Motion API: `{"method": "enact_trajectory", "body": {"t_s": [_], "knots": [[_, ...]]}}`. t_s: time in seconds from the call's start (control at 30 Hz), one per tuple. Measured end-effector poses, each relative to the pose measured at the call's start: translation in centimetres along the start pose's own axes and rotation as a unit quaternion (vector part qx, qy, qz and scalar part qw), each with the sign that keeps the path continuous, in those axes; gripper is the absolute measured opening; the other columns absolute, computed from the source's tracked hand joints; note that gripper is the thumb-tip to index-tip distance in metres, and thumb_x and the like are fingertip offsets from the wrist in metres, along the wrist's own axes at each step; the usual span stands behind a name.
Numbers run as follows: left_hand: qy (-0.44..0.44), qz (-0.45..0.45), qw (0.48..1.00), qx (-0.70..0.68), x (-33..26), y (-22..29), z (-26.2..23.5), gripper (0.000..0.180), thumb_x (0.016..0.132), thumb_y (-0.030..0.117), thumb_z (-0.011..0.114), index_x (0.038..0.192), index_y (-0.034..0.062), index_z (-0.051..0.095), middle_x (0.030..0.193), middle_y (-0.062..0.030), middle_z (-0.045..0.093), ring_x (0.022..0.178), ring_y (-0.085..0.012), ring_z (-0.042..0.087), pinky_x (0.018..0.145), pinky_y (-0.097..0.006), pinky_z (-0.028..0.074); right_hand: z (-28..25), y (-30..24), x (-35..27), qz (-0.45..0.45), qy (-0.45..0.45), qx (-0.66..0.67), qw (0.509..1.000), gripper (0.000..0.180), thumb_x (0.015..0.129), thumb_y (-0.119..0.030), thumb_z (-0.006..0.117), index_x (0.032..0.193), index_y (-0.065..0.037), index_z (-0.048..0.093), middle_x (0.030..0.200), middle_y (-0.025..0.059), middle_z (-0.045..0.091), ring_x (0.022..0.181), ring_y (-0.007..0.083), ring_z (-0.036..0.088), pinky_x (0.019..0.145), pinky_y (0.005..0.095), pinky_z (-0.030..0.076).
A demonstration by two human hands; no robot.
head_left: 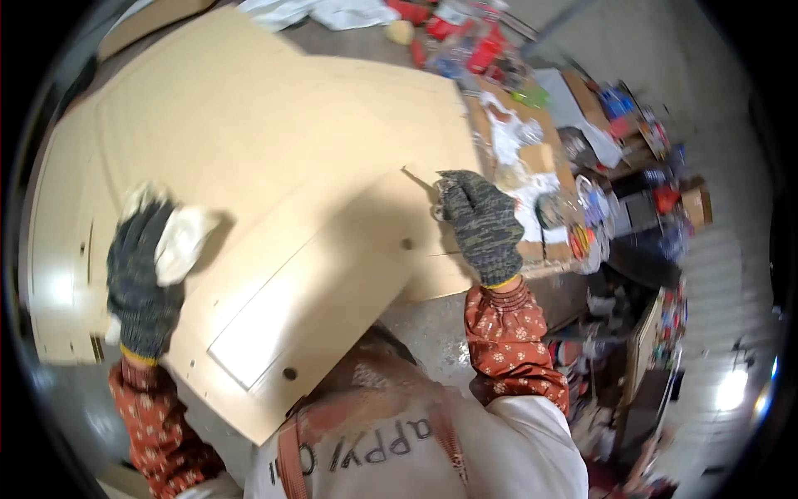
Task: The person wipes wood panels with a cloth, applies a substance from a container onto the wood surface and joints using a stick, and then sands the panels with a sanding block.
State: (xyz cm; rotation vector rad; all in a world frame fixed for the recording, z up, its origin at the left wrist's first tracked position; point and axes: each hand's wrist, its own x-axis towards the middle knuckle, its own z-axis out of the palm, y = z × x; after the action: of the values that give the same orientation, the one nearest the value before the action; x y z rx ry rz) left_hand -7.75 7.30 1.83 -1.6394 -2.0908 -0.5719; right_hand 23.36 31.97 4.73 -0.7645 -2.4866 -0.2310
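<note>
My left hand [143, 270], in a dark knitted glove, is closed on a crumpled white cloth [184, 243] and rests on the left part of a large cream panel [249, 108]. My right hand [480, 223], gloved the same way, curls around a thin dark pointed stick-like tool [415, 177]; its exact kind is unclear. The tool's tip reaches over a smaller cream board [249, 291] that lies slantwise on the large panel, close to my body. This board bears a thin rectangular outline and round dark holes [289, 373].
Past my right hand, a cardboard-covered surface [540, 125] carries plastic bags and scraps. Red bottles or packages [486, 50] lie at the far edge, beside white cloth [332, 12]. Farther right stand cluttered shelves and a cardboard box [697, 205]. Grey floor [432, 324] shows near my body.
</note>
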Motion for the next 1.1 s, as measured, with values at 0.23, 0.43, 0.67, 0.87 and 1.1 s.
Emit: {"method": "enact_trajectory", "body": {"t_s": [0.23, 0.43, 0.67, 0.87, 1.1], "knots": [[-0.054, -0.038, 0.998, -0.017, -0.3, -0.2, 0.0, 0.054, 0.078, 0.026, 0.07, 0.122, -0.0001, 0.055, 0.118, -0.0193, 0.058, 0.111, -0.0364, 0.054, 0.097, -0.043, 0.042, -3.5, 17.8, -10.3, 0.215, 0.103, -0.013, 0.971, 0.023, 0.091, -0.025, 0.054, 0.101, -0.008, 0.065, 0.091, 0.016, 0.066, 0.083, 0.0346, 0.062, 0.075, 0.0406, 0.048], [-0.089, -0.043, 0.994, -0.042, 0.9, -1.4, 0.4, 0.065, 0.082, 0.031, 0.065, 0.136, 0.003, 0.042, 0.127, -0.0184, 0.053, 0.114, -0.0332, 0.054, 0.096, -0.04, 0.043, -1.7, 20.3, -7.3, 0.292, -0.041, -0.044, 0.954, 0.021, 0.087, -0.023, 0.054, 0.094, -0.008, 0.066, 0.089, 0.0147, 0.066, 0.083, 0.0328, 0.063, 0.073, 0.0426, 0.048], [-0.135, -0.024, 0.981, -0.137, 7.8, 2.1, 1.7, 0.055, 0.087, 0.004, 0.056, 0.139, 0.0053, 0.039, 0.131, -0.017, 0.051, 0.119, -0.0307, 0.052, 0.098, -0.037, 0.044, 5.3, 26.4, -2.4, 0.194, -0.255, -0.141, 0.937, 0.016, 0.075, -0.018, 0.059, 0.08, -0.008, 0.07, 0.077, 0.0128, 0.067, 0.075, 0.0331, 0.065, 0.067, 0.0411, 0.051], [-0.095, 0.049, 0.994, 0.033, 7.0, 5.2, 4.3, 0.043, 0.081, -0.006, 0.056, 0.123, 0.0043, 0.058, 0.121, -0.0161, 0.059, 0.113, -0.0324, 0.056, 0.096, -0.041, 0.044, 6.2, 29.7, -2.5, 0.047, -0.23, -0.069, 0.97, 0.017, 0.072, -0.018, 0.06, 0.074, -0.005, 0.07, 0.077, 0.0178, 0.067, 0.074, 0.0321, 0.067, 0.064, 0.0411, 0.052], [-0.047, 0.052, 0.997, 0.038, 7.1, 6.4, 4.5, 0.04, 0.083, -0.006, 0.055, 0.122, 0.0016, 0.057, 0.117, -0.0162, 0.062, 0.109, -0.0331, 0.058, 0.096, -0.042, 0.044, 6.5, 29.1, -2.1, 0.041, -0.289, -0.081, 0.953, 0.015, 0.073, -0.017, 0.059, 0.073, -0.005, 0.069, 0.076, 0.0158, 0.067, 0.071, 0.0334, 0.065, 0.065, 0.0415, 0.052]]}}
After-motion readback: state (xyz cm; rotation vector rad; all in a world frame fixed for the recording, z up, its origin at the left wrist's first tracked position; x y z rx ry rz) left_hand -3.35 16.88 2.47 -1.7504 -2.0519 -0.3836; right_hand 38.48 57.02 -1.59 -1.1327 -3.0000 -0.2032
